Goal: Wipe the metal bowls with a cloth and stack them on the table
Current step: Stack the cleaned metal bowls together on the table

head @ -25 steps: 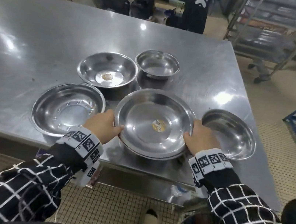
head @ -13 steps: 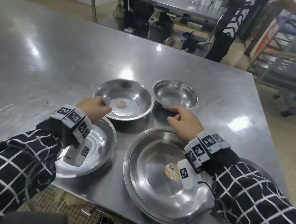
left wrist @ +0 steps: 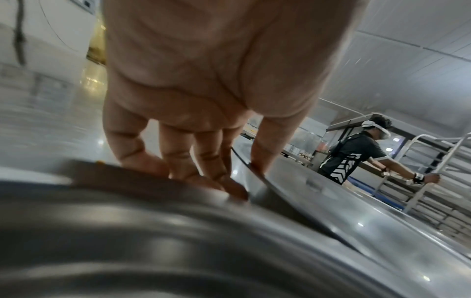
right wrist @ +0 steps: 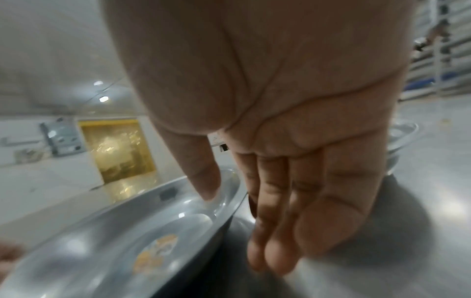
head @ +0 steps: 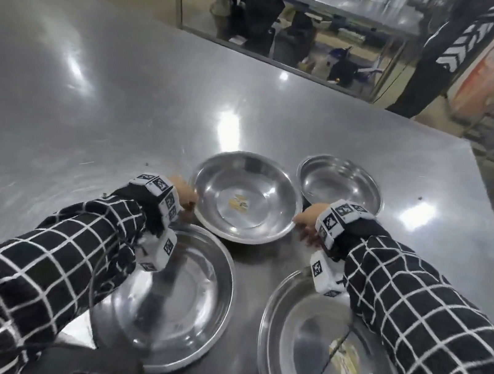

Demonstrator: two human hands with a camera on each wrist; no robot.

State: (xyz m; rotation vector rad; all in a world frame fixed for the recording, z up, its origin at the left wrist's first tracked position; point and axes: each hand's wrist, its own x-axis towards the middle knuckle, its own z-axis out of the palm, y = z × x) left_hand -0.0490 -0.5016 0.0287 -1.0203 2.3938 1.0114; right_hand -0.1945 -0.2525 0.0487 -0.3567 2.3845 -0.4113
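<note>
No cloth shows in any view. Several metal bowls sit on the steel table [head: 90, 104]. The middle bowl [head: 244, 196] has a yellow sticker inside. My left hand [head: 182, 196] pinches its left rim, thumb on the edge and fingers under it, as the left wrist view shows with the hand [left wrist: 242, 181] on the bowl [left wrist: 356, 205]. My right hand [head: 308, 222] holds the right rim. In the right wrist view that hand [right wrist: 237, 221] has its thumb inside the bowl [right wrist: 114, 242] and its fingers down the outer wall.
A small bowl [head: 340, 182] sits behind my right hand. A wide bowl [head: 185, 300] lies under my left forearm and a large stickered bowl [head: 311, 342] under my right. A person [left wrist: 356, 159] stands at a rack beyond the table's far right corner.
Both hands let go of the large near bowl and moved forward. The left went to the stickered middle bowl's left rim, the right passed the small bowl and took the right rim.
</note>
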